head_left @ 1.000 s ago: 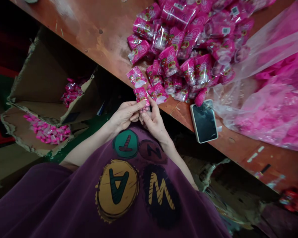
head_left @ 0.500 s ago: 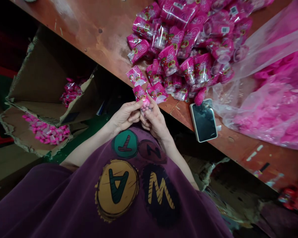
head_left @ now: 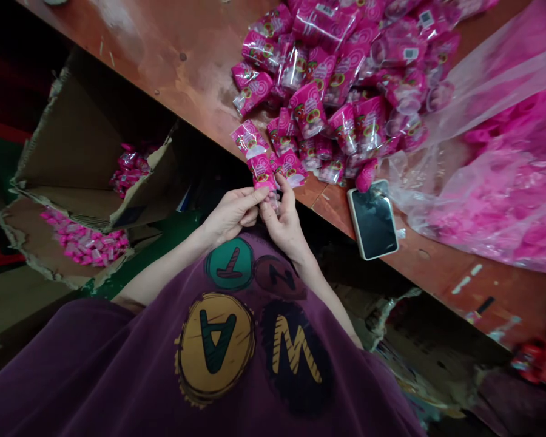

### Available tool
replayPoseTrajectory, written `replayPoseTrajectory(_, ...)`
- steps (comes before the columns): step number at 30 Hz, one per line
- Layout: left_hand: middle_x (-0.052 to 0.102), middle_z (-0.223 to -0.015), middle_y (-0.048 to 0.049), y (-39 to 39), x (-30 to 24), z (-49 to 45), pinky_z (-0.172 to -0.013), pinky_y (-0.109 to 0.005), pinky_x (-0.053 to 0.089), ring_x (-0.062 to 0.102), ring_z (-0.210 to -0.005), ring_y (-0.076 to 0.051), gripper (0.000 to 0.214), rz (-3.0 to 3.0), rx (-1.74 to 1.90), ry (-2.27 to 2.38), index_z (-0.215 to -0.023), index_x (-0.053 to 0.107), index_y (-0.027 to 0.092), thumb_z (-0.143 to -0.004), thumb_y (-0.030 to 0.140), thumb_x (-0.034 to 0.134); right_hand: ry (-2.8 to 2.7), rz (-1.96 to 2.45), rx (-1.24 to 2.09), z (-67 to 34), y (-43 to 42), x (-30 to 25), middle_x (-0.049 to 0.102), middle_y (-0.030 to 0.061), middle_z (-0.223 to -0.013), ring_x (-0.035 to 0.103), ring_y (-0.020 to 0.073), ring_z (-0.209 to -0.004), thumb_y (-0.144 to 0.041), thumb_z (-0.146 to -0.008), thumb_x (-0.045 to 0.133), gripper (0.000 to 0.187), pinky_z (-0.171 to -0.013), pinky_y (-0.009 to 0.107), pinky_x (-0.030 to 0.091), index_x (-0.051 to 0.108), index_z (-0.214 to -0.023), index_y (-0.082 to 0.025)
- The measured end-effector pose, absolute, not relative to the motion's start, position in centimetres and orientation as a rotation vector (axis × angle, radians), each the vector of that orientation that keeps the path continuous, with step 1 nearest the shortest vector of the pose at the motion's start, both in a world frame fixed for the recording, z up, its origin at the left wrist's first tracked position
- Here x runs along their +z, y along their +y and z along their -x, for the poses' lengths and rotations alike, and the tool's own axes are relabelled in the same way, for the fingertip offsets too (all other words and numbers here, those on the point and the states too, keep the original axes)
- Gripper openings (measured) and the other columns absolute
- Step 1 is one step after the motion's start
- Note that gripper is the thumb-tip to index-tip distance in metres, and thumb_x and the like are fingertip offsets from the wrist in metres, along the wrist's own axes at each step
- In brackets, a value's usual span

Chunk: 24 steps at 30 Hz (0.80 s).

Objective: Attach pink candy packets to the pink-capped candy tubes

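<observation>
- Hands were observed close together at the near edge of a reddish wooden table, just above the purple shirt.
- One small pink candy packet was pinched between both hands; its upper printed part stood clear above the fingertips, while its lower end was hidden by the fingers.
- Left hand: fingers were curled narrowly, with thumb and forefinger closed on the packet's left side.
- Right hand: fingers were likewise closed on the packet's right side, thumb raised along it; both hands touched each other at the fingertips.
- Two loose packets were noted just beyond the held one, touching or nearly touching it; which could not be told.
- A large heap of pink packets was recorded farther out, ahead and to the right of the hands.
- A dark-screened phone lay flat at the table edge, near the right hand but apart from it.
- A clear plastic bag filled with pink material was noted well to the right, beyond the phone.
- A torn cardboard box was seen below table level, well to the left of the left hand; pink packets lay inside it and on its lower flap.
</observation>
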<state>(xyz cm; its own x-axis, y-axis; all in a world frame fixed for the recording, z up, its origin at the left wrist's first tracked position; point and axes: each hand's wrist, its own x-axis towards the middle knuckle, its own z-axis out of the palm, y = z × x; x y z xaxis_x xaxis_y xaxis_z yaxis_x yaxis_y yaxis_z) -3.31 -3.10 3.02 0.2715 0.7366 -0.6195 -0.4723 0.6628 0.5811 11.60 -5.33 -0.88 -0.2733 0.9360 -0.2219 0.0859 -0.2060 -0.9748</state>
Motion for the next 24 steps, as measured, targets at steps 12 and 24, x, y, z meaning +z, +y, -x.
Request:
replayPoseTrajectory(12,0.058,-0.058,0.0034,-3.4,2.3,2.7,-0.043,-0.018,0.025,0.04,-0.042,-0.001,0.039,-0.276,0.917,0.982,-0.082,0.072,0.01,-0.075,0.039,0.097,-1.739,1.578,1.026,-12.0,-5.9,-1.0,0.078,0.007,-0.096,0.073,0.0232,-0.077,-0.046,-0.101,0.063,0.048,-0.076,0.035,0.06,0.056,-0.144,-0.026)
replayPoseTrajectory(24,0.059,-0.066,0.0032,-3.1,2.8,4.2,-0.051,-0.021,0.04,0.04,-0.044,-0.003,0.028,-0.33,0.915,0.781,-0.09,0.074,0.012,-0.084,0.037,0.087,-1.738,1.452,1.004,-12.8,-5.5,0.6,0.072,0.0091,-0.117,0.07,0.0241,-0.098,-0.046,-0.1,0.069,0.04,-0.094,0.043,0.061,0.067,-0.136,-0.03)
